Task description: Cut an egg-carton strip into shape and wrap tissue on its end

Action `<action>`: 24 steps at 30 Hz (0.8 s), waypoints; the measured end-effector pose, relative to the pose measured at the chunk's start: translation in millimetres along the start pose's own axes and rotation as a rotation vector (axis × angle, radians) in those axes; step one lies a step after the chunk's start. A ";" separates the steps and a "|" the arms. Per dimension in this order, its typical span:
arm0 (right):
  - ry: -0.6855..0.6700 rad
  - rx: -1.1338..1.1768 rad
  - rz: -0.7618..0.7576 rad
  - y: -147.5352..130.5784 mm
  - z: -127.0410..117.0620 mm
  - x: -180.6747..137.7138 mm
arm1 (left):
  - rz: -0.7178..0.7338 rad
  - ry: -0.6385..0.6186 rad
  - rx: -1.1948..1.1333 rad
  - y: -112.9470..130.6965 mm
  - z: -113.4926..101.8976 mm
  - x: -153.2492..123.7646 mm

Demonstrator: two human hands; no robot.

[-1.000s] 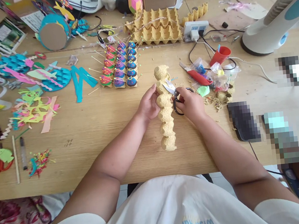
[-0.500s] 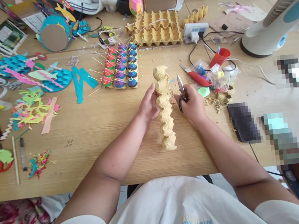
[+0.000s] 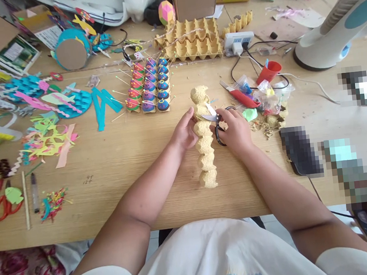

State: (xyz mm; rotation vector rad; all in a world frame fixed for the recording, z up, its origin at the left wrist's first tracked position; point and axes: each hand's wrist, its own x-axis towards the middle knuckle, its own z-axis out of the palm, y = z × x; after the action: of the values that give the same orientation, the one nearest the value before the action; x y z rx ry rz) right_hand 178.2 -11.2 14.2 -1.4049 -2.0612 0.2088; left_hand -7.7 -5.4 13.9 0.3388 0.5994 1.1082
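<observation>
My left hand [image 3: 185,130] grips a tan strip of egg carton [image 3: 204,144] by its left side, near the upper cups. The strip is one row of several bumpy cups, pointing toward my body. In my right hand [image 3: 236,127] is a pair of black-handled scissors [image 3: 213,117], fingers in the loops. The blades are spread apart and reach the strip's right edge between the upper cups. Just beyond stand painted egg-carton caterpillars [image 3: 147,86] in red, purple and blue rows, with pin-like feelers.
Uncut egg trays [image 3: 193,40] lie at the back beside a power strip [image 3: 238,40]. Right of my hand are a red cup [image 3: 269,71], plastic bags and carton scraps [image 3: 263,128]. Paper strips [image 3: 49,138] and orange scissors [image 3: 5,204] lie left. A white fan-like appliance [image 3: 332,30] stands right.
The scissors have swung from pointing away from me to pointing left, their blades opening and meeting the carton strip's edge. My left hand keeps its hold. The view has shifted slightly.
</observation>
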 end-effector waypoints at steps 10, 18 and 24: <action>0.096 -0.100 -0.008 0.0 -0.1 0.1 | 0.018 -0.011 -0.006 0.2 1.2 -0.7; 0.069 0.028 0.174 2.3 0.4 0.0 | 0.026 0.012 0.063 0.8 -2.4 -0.1; -0.038 0.269 0.302 9.1 5.0 2.4 | 0.072 0.114 0.077 8.3 6.8 -2.7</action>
State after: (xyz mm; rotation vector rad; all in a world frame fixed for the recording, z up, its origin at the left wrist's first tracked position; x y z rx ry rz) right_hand 181.9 -4.2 7.0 -1.5420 -1.7629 0.6194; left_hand -10.5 -4.2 24.6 0.3676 0.7365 1.1815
